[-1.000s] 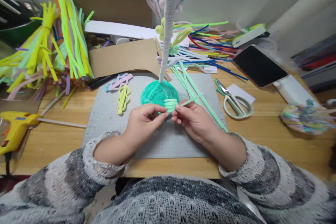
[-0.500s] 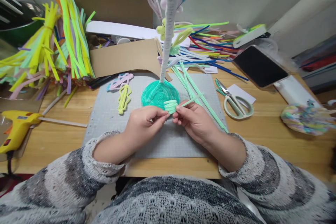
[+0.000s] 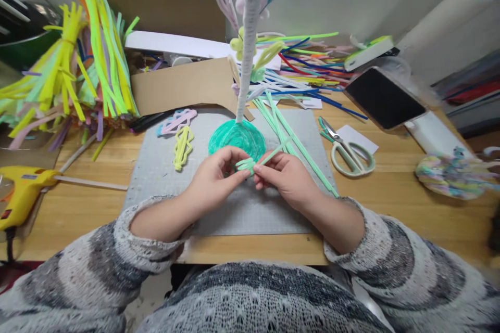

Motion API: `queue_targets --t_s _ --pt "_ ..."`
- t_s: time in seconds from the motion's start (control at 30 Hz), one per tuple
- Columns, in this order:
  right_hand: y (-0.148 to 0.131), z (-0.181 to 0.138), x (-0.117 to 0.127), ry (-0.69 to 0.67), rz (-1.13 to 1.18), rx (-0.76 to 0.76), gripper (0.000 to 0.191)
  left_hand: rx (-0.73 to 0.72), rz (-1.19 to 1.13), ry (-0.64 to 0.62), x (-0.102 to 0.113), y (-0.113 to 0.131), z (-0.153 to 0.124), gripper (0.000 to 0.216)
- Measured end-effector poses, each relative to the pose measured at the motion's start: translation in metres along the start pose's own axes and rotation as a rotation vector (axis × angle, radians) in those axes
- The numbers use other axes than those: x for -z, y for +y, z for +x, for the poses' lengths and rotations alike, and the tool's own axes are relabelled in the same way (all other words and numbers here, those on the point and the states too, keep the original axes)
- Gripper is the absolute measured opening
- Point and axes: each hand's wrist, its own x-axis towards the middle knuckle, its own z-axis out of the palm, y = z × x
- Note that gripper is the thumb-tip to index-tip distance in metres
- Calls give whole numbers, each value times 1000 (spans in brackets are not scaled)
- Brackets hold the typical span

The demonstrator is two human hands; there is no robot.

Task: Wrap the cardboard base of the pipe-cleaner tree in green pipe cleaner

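A light green pipe cleaner [image 3: 245,164], bent into several stacked loops, is held between both hands above the grey cutting mat [image 3: 219,213]. My left hand [image 3: 219,174] pinches the looped part between thumb and fingers. My right hand [image 3: 287,174] grips the same piece at its right side, and a straight tail points up and right from the fingertips. Just behind the hands lies a round teal coiled base [image 3: 222,135]; from it rises a white wrapped stem [image 3: 246,62] with pastel flowers and loops.
Several light green pipe cleaners [image 3: 308,158] lie right of the base, near green-handled scissors [image 3: 353,158]. Zigzag yellow [image 3: 183,148] and pink [image 3: 177,122] pieces rest at left. A yellow glue gun [image 3: 25,192], bundled pipe cleaners [image 3: 66,67], cardboard [image 3: 183,86] and a phone [image 3: 385,98] surround the mat.
The looped pipe cleaner has tilted and shifted slightly left between my hands. My left fingers now cover more of its loops, with the thumb laid along them.
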Motion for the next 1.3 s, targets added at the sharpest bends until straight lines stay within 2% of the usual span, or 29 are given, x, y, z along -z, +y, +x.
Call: queue_targets --t_s 0.13,0.23,0.4,0.57,0.63,0.67,0.73,0.8,0.83,0.9,0.97,1.07,1.3 --pt "-1 0 0 -7 -88 60 34 169 8 -107 5 1 3 24" --pt "-2 0 1 -56 -124 49 35 254 47 -178 9 6 3 27" --pt "-1 0 3 -108 -143 12 38 324 20 -290 11 14 4 29" --pt "3 1 3 -161 -192 50 36 363 -1 -376 12 14 5 28" --pt "4 1 4 -131 -210 141 31 375 -7 -374 12 15 4 28" --pt "4 0 4 -70 -228 227 26 391 -9 -367 12 15 4 29" --pt "1 -2 7 111 -359 485 16 432 -20 -355 13 17 4 31" --pt "-4 -6 11 256 -650 776 15 465 -43 -359 13 17 5 31" --pt "-8 -8 13 269 -826 900 17 472 -61 -369 14 16 5 31" --pt "-13 -11 17 180 -1121 1056 18 479 -97 -414 16 14 6 31" --pt "-17 -11 19 50 -1255 1112 16 486 -136 -469 18 11 6 31" --pt "-17 -8 21 -72 -1262 1129 13 531 -202 -512 19 11 6 31" --pt "-16 -6 21 -164 -1211 1138 10 605 -263 -535 18 16 7 25"
